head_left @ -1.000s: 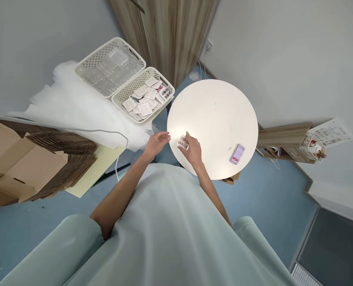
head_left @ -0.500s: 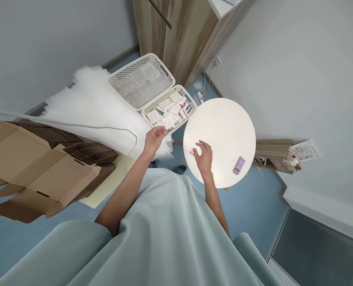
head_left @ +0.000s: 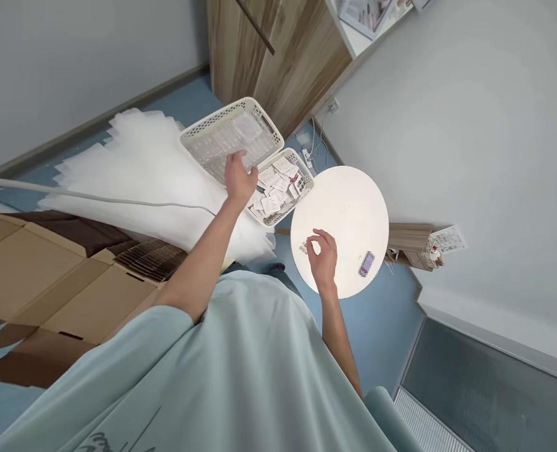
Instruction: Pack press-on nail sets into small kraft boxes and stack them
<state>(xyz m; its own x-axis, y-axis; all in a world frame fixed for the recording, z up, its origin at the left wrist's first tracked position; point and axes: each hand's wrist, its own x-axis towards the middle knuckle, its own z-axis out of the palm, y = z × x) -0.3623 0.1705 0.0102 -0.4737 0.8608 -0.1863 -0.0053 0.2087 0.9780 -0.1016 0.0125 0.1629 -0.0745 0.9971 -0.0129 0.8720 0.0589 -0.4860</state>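
My left hand [head_left: 239, 179] is over the near edge of a white basket [head_left: 265, 112] that holds rows of clear plastic boxes [head_left: 222, 144]. Its thumb stands apart from the fingers, and nothing shows between them. Beside it, a second white basket [head_left: 273, 223] is filled with small white printed cards [head_left: 271, 204]. Over the round white table [head_left: 349, 201], my right hand [head_left: 324, 260] has thumb and index finger curled together in a pinch; anything between the tips is too small to make out. A few tiny pieces [head_left: 302, 250] lie on the tabletop by those fingertips.
A blurred purple item [head_left: 366, 264] lies on the table's right part. White foam sheeting [head_left: 132, 157] and flattened cardboard boxes [head_left: 62, 270] fill the left, with a grey cable [head_left: 118, 199] across them. A wooden cabinet [head_left: 278, 56] stands behind; a power strip [head_left: 307, 157] lies on the floor.
My left hand has moved up from the front of the card basket to the basket of clear boxes. My right thumb and index finger have closed together. The view has shifted slightly.
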